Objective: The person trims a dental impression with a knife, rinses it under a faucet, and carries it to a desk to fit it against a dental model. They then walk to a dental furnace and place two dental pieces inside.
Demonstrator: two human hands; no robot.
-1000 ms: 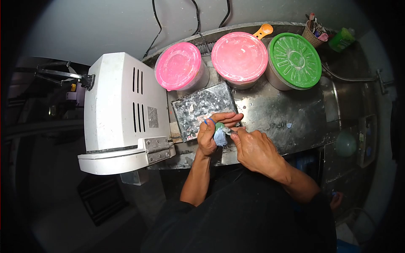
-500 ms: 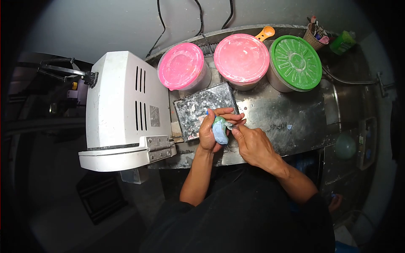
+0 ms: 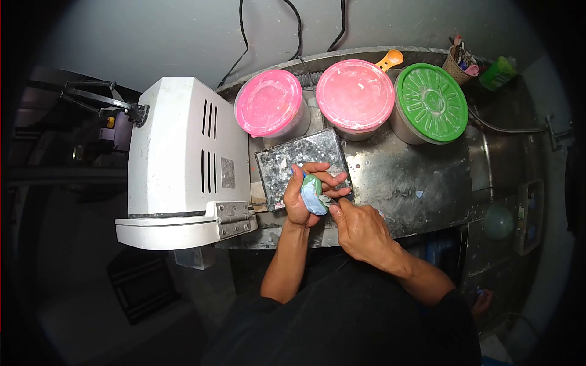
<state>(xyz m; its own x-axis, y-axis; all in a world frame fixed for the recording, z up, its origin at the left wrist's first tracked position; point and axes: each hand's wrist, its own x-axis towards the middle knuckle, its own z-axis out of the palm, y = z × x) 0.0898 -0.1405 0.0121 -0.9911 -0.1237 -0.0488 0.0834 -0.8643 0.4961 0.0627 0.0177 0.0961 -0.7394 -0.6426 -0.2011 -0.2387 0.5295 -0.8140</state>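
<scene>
In my left hand (image 3: 300, 198) rests a blue-and-green dental impression (image 3: 312, 196), its pale blue part facing down and left. The thumb presses on its side while the other fingers curl loosely behind it. My right hand (image 3: 364, 235) is closed in a pinch on a small thin tool (image 3: 330, 202), mostly hidden by the fingers. Its tip meets the right edge of the impression. Under both hands is a dark, plaster-stained slab (image 3: 293, 161).
A white machine (image 3: 183, 146) stands at left. Behind the slab are two pink-lidded tubs (image 3: 268, 102) (image 3: 355, 96), an orange scoop (image 3: 390, 59) and a green-lidded tub (image 3: 431, 102). A pen basket (image 3: 459, 64) sits at back right. Another person's hand (image 3: 482, 303) shows at lower right.
The view has shifted a little, so the bench appears lower. The impression has tilted in my left hand, and my right hand has moved slightly down and left with the tool.
</scene>
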